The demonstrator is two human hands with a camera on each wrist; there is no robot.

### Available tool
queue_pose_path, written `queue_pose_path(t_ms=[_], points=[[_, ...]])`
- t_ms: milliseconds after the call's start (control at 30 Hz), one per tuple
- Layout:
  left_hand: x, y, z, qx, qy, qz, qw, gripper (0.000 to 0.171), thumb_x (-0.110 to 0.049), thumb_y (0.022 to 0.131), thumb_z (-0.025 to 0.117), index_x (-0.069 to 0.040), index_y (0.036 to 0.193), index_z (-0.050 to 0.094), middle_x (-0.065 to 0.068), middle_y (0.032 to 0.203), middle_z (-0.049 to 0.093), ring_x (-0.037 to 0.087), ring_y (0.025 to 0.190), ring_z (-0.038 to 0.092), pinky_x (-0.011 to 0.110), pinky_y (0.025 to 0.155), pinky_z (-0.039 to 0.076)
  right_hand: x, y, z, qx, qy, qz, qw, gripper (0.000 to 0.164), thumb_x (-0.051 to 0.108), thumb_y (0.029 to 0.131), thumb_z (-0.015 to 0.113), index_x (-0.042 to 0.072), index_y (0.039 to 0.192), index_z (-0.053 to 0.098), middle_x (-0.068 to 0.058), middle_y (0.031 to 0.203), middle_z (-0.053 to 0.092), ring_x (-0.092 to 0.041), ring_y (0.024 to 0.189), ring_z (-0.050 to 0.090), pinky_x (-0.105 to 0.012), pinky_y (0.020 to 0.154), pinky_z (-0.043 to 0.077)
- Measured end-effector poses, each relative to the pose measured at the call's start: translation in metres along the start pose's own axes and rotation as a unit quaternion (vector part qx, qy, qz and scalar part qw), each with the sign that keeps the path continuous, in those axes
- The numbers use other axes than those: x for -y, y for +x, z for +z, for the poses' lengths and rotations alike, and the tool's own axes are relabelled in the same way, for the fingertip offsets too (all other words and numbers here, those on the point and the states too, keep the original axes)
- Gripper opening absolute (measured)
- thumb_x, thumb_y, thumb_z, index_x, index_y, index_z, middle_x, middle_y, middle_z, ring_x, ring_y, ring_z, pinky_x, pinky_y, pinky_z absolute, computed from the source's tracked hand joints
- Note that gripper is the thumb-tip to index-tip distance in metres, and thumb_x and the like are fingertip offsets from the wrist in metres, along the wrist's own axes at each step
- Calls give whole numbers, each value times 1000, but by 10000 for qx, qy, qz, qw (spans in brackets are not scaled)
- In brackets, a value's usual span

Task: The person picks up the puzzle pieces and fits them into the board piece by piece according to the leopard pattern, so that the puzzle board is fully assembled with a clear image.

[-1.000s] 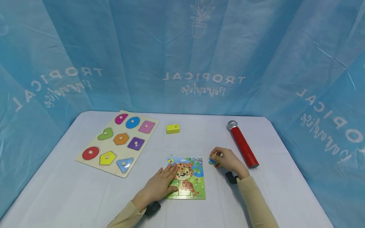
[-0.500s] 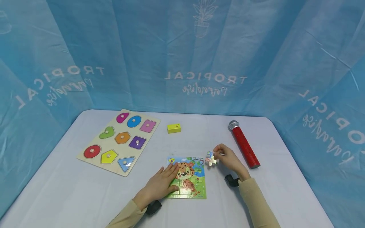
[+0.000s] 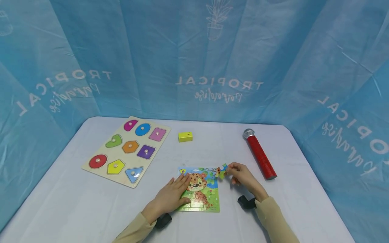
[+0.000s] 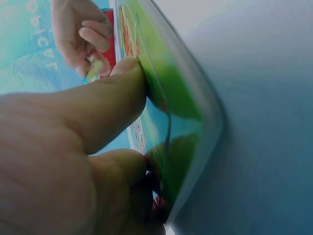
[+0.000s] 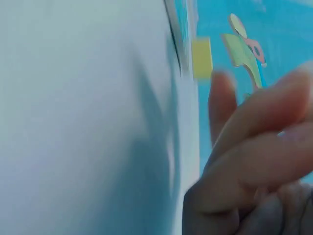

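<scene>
A jigsaw puzzle board (image 3: 202, 206) with a leopard-cub picture lies on the white table. My left hand (image 3: 171, 195) rests flat on its left side, fingers straight; in the left wrist view the thumb (image 4: 112, 98) lies on the green surface. Just off the board's upper right corner, my right hand (image 3: 244, 177) pinches a jigsaw piece (image 3: 222, 171) above the table. That jigsaw piece (image 5: 247, 51) shows tilted, with a knobbed outline, beyond the fingers in the right wrist view. The board's left part is hidden under my left hand.
A shape puzzle board (image 3: 121, 182) with knobbed coloured shapes lies at the left. Toward the back sits a small yellow block (image 3: 185, 136). A red microphone (image 3: 261, 157) with a silver head lies to the right of my right hand. Blue curtains (image 3: 194, 60) enclose the table.
The jigsaw piece has turned in my right hand, its underside showing briefly, and its coloured face is visible now beside the board's corner. My left hand keeps its place.
</scene>
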State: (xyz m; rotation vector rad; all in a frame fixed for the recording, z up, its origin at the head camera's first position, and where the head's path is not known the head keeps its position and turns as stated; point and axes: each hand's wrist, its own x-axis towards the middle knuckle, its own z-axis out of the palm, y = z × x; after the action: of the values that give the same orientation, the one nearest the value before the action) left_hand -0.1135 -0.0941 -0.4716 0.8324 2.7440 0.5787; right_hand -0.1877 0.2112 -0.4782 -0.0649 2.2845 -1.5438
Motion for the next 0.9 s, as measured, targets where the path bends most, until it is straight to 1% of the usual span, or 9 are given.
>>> queue_pose_path(t_ms=[167,267,333,400,467,600,733,800,900], points=[[0,0,0,-6,1,-31,10000,74,-40,95,56,1,150,29,17,159,26,35,148,22,57,118,23,6,-5,20,258,1,-162,9995,20,20,97,58,1,101,61,0,80,56,-9,53,41,-21,47,33],[-1,0,0,-5,-31,-47,10000,75,-40,95,57,2,150,29,17,159,26,36,148,22,57,118,23,8,-7,30,446,-34,-290,9986,21,13,97,57,0,114,58,-3,86,55,-9,52,40,-20,46,33],[-1,0,0,-13,-26,-54,10000,75,-40,95,57,1,150,29,17,159,26,36,148,22,57,118,23,9,-9,34,515,-120,-375,9979,26,8,98,55,3,123,57,-7,91,54,-10,50,37,-19,44,32],[-1,1,0,-21,-17,-57,10000,74,-40,95,57,1,150,29,17,159,26,36,148,22,57,118,23,9,-10,36,519,-261,-427,9974,28,6,98,53,7,126,58,-9,95,54,-10,48,34,-18,43,30],[-1,1,1,-29,14,-57,10000,74,-39,95,57,1,150,29,17,159,27,36,148,23,57,118,23,10,-11,38,479,-311,-434,9974,26,5,97,53,9,123,60,-9,96,53,-10,48,32,-18,42,29],[-1,1,0,-34,0,-34,10000,74,-39,95,57,1,150,30,17,159,27,36,148,23,57,118,23,9,-10,40,401,-426,-411,9974,13,9,93,61,7,105,63,-5,89,56,-9,50,36,-19,44,31],[-1,1,0,-31,14,-32,10000,73,-39,95,57,1,150,29,17,159,26,35,148,22,56,118,23,6,-7,42,412,-968,-794,9913,8,13,89,68,8,94,66,-1,81,58,-9,60,45,-20,51,38],[-1,2,0,-31,1,-39,10000,73,-39,95,57,1,150,29,17,159,26,35,148,22,56,118,23,5,-7,42,433,-1200,-997,9868,5,13,88,69,9,91,68,0,81,60,-11,68,49,-21,57,42],[-1,2,1,-34,-31,-25,10000,73,-38,95,57,1,150,30,17,159,26,36,148,22,57,118,23,5,-8,42,483,-1367,-1086,9835,3,13,89,68,10,90,70,1,84,62,-13,77,51,-24,66,45]])
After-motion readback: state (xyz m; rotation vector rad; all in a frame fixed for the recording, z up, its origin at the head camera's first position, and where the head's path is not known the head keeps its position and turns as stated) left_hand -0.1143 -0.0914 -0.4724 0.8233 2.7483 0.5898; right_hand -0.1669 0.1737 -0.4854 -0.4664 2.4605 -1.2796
